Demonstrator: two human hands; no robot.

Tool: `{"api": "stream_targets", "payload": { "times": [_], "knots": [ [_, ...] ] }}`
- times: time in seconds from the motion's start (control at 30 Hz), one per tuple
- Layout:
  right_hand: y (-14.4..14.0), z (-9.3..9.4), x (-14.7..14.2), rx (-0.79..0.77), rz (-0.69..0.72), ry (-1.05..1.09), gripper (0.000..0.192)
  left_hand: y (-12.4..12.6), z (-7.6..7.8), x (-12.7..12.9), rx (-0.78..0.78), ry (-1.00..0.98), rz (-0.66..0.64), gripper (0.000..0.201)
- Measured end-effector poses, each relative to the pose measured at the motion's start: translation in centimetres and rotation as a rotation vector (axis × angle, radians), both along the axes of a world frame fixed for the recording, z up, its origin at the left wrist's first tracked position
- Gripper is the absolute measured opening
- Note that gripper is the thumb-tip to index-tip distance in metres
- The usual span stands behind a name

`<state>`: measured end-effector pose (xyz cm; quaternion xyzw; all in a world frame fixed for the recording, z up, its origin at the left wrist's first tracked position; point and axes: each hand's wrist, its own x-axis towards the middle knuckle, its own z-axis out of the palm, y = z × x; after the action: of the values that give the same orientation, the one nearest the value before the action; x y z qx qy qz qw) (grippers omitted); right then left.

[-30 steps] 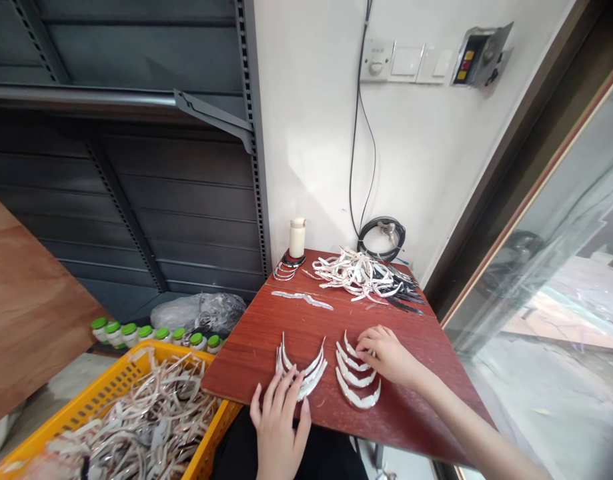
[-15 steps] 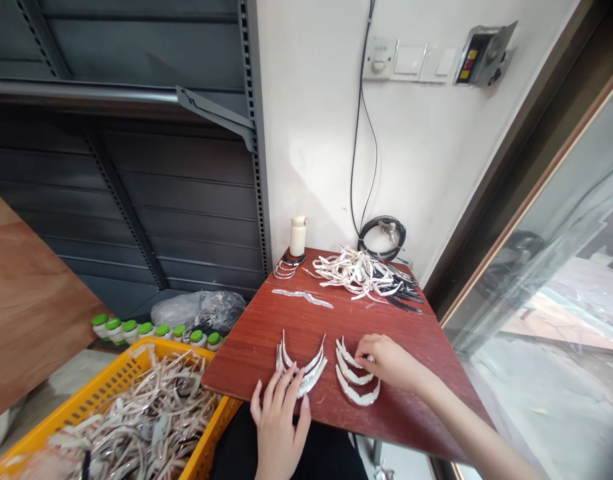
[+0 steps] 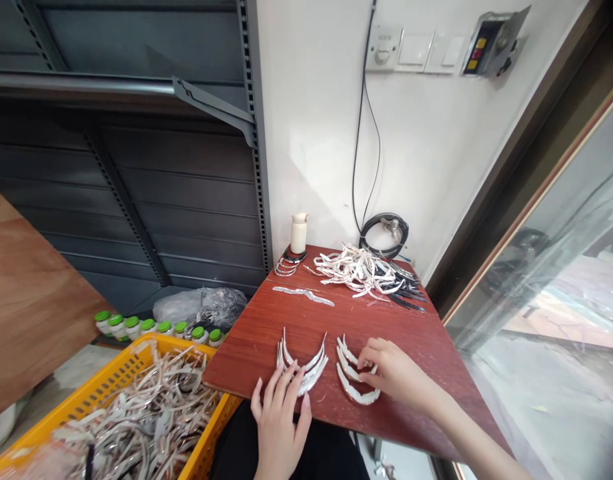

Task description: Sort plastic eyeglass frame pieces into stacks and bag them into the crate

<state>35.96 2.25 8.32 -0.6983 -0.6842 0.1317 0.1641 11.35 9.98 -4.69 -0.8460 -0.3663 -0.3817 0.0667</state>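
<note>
Two sets of white curved strips lie near the front of a red-brown wooden table. My left hand rests flat with fingers spread, its fingertips on the left stack of curved strips. My right hand lies over the right row of curved strips, fingertips touching them. Neither hand has anything lifted off the table.
A heap of white and black strips lies at the table's back, beside a white bottle, metal rings and a coiled black cable. One flat strip lies mid-table. A yellow crate of strips and green-capped bottles sit at left.
My right hand has slid toward me along the right row of strips, from its far end to its middle. My left hand has stayed on the left stack.
</note>
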Motion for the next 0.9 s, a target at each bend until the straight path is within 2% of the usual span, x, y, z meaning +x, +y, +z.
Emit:
{"api": "stream_targets", "payload": {
  "times": [0.17, 0.33, 0.43, 0.47, 0.6, 0.63, 0.67, 0.8, 0.9],
  "knots": [
    [-1.8, 0.2, -1.4, 0.033, -0.011, -0.005, 0.016, 0.1, -0.2, 0.0, -0.008, 0.009, 0.004, 0.046],
    [-2.6, -1.3, -2.5, -0.023, -0.032, -0.03, 0.008, 0.3, -0.2, 0.1, -0.006, 0.004, 0.004, 0.046],
    [-2.7, -1.7, -2.4, 0.045, -0.06, -0.005, 0.004, 0.3, -0.2, 0.0, -0.006, 0.003, 0.001, 0.047],
    [-2.7, -1.7, -2.3, 0.083, -0.07, -0.004, 0.009, 0.2, -0.3, 0.0, -0.007, 0.004, 0.0, 0.047],
    [-2.4, -2.8, -1.7, 0.171, -0.057, -0.046, 0.065, 0.1, -0.3, 0.0, -0.011, 0.009, 0.001, 0.05],
    [-2.3, -3.2, -1.6, 0.178, -0.05, -0.057, 0.069, 0.1, -0.3, -0.1, -0.012, 0.008, 0.001, 0.05],
    [-2.2, -3.7, -1.6, 0.189, -0.046, -0.064, 0.063, 0.1, -0.4, -0.1, -0.013, 0.008, 0.001, 0.05],
    [-2.2, -5.3, -1.8, 0.275, -0.068, -0.058, 0.015, 0.2, -0.4, 0.0, -0.023, 0.001, -0.007, 0.05],
    [-2.9, -6.6, -2.2, 0.364, -0.096, -0.072, 0.012, 0.0, 0.0, 0.3, -0.042, -0.003, -0.01, 0.05]
  ]
}}
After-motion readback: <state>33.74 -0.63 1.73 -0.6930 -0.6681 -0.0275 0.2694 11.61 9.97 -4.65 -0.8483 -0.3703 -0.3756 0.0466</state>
